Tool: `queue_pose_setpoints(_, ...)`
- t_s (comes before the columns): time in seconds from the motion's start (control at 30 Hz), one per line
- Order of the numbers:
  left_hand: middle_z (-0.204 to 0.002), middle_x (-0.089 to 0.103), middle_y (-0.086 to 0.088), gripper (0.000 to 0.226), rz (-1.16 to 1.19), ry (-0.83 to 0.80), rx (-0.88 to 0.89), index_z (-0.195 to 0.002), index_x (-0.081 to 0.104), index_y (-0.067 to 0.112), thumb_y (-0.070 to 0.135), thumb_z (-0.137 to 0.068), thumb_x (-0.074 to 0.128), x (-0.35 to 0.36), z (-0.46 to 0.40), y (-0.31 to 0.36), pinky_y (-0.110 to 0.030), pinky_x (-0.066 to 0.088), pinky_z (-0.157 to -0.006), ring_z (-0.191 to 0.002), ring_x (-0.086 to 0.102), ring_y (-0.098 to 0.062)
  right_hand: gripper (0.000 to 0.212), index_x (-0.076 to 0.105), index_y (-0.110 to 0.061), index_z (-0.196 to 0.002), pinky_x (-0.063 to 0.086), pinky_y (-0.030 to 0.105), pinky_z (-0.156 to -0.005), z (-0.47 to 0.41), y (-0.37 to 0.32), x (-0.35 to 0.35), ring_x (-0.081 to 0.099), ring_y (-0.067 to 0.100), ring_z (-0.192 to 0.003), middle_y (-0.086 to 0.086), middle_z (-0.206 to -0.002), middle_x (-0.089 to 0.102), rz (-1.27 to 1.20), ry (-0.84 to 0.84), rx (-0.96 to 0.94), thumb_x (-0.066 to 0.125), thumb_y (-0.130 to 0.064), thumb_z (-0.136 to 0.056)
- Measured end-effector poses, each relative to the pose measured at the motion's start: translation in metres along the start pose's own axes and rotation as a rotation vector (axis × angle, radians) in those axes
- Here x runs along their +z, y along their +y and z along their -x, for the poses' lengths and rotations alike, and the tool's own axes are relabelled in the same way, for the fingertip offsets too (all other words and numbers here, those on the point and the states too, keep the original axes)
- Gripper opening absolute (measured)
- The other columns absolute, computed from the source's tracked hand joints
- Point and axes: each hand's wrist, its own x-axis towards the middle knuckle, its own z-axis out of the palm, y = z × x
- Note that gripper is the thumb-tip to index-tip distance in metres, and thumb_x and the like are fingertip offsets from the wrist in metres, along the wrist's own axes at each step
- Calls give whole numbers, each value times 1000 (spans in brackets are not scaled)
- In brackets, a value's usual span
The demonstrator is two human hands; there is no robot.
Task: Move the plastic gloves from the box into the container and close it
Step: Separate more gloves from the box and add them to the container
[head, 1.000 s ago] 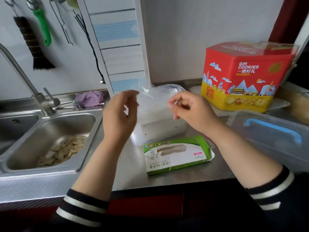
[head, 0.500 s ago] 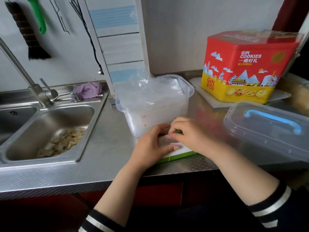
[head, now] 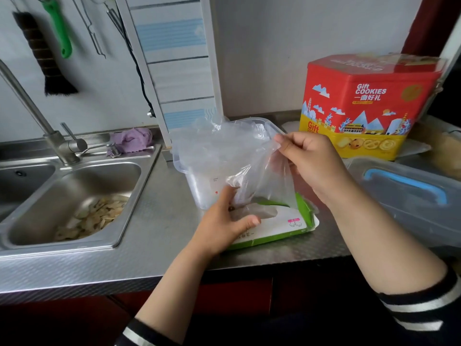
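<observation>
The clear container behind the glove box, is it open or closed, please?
Open: the container has no lid; its lid lies apart, right.

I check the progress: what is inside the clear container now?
The clear container holds crumpled plastic gloves heaped past its rim; the glove in the hands hides its right part.
</observation>
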Motion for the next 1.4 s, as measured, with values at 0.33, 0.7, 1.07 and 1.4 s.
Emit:
queue_pose_setpoints(0.33, -104, 66, 17, 48, -77, 210, 117, -122, 57, 28, 35, -79, 76, -14, -27, 78, -9, 42, -87, -100, 57, 11, 27, 69, -13, -80, 56, 34, -65, 3, 10, 2, 68, 18, -68, 5, -73, 72, -288, -212, 340, 53, -29, -96)
queue_pose_setpoints(0.7, -86, 69, -13, 21, -104, 379, 7, -71, 58, 20, 25, -90, 66, -32, -71, 103, -18, 34, -34, -29, 43, -9, 85, 37, -37, -133, 52, 15, -79, 27, 15, 13, 59, 1, -106, -10, -134, 48, -36, -114, -54, 49, -86, -63)
queue_pose_setpoints(1.07, -65, 62, 8, 18, -124, 513, 10, -80, 61, 23, 38, -87, 70, -69, -109, 78, -37, 48, -53, -53, 52, -15, 15, 64, -18, -81, 44, 14, -54, -56, 7, 16, 52, -6, -46, -8, -70, 65, 99, 141, -2, 60, -16, -95)
queue_pose_setpoints(1.4, -78, 59, 7, 19, -443, 504, -116, -100, 66, 16, 30, -88, 68, -109, -136, 42, -28, 39, -66, -75, 55, -17, 29, 53, -16, -123, 38, 28, -78, -152, 29, 35, 57, 25, -105, 6, -119, 61, 789, -73, 58, 57, -26, -96)
